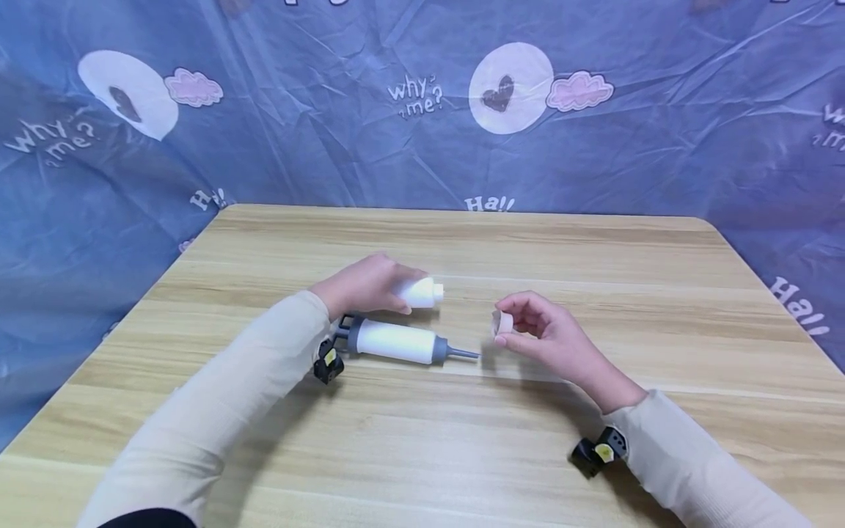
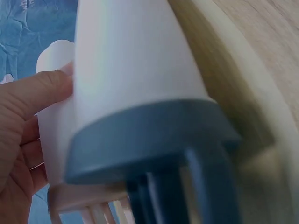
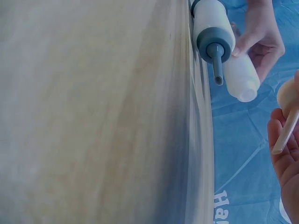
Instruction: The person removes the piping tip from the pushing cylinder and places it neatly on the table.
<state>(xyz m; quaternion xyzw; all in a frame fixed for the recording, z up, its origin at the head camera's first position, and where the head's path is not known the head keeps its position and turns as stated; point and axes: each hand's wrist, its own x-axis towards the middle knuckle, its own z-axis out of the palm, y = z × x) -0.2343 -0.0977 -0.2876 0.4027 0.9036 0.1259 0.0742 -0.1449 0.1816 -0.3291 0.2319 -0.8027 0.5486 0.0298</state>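
My left hand (image 1: 366,286) grips a white syringe barrel (image 1: 417,292) lying on its side, its narrower open neck facing right. In the left wrist view this barrel (image 2: 56,140) has a beige slotted collar at its rear end. Just in front of that hand, on the table, lies a large white syringe (image 1: 396,342) with dark grey ends, its thin nozzle pointing right. My right hand (image 1: 554,334) pinches a pale nozzle cap (image 1: 504,323) between thumb and fingers, right of the barrel's neck. Its slim beige spout (image 3: 286,133) shows in the right wrist view.
The wood-grain table (image 1: 422,440) spreads under both arms. A blue printed cloth (image 1: 330,132) hangs behind it and at the sides. Small black cameras (image 1: 328,361) are strapped at both wrists. A black round edge (image 1: 148,518) shows at the bottom left.
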